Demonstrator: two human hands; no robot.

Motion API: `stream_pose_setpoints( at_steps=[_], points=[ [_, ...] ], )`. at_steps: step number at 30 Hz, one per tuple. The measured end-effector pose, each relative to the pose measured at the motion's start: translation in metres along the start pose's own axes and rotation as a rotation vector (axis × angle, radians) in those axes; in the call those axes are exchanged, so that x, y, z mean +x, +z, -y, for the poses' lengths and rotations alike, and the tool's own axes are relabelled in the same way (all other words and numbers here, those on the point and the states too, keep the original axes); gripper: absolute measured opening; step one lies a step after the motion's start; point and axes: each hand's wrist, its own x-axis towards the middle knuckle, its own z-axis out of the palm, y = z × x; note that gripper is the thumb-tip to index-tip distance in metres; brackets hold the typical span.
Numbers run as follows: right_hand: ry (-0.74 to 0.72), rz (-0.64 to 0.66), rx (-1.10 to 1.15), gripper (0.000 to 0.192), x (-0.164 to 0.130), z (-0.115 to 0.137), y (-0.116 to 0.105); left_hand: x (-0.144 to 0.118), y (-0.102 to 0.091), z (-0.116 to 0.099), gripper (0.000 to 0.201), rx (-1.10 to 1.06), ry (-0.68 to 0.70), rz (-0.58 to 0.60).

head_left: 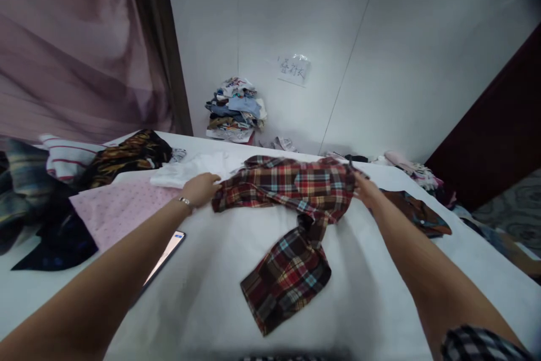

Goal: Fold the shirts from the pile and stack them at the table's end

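Observation:
A red, brown and cream plaid shirt [313, 183] lies stretched sideways across the white-covered table, with one sleeve [287, 276] folded down toward me. My left hand [202, 188] is closed on the shirt's left end, fingers pinching the cloth. At the opposite end, my right hand [366, 190] grips the shirt near its right edge, its fingertips partly hidden by the fabric. A white garment [190, 168] lies just behind my left hand. Beneath my left forearm, a phone [164, 259] with a lit screen rests on the table, partly covered by the arm.
Left of me lie a pink dotted garment [122, 203], a dark patterned one [131, 155] and other clothes. A tall stack of folded clothes [236, 110] stands by the wall. To the right is a folded brown garment [416, 212]. A paper sign [294, 70] hangs on the wall.

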Motion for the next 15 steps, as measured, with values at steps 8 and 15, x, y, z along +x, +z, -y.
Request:
stream_pose_setpoints(
  at_steps=[8,15],
  points=[
    [-0.24,0.326,-0.481,0.061,-0.137,-0.091,0.026,-0.03,0.052,-0.02,0.043,-0.005,0.358,-0.124],
    [-0.569,0.864,-0.965,0.053,-0.207,-0.107,0.058,0.003,0.075,-0.049,0.055,0.145,0.278,-0.067]
  ],
)
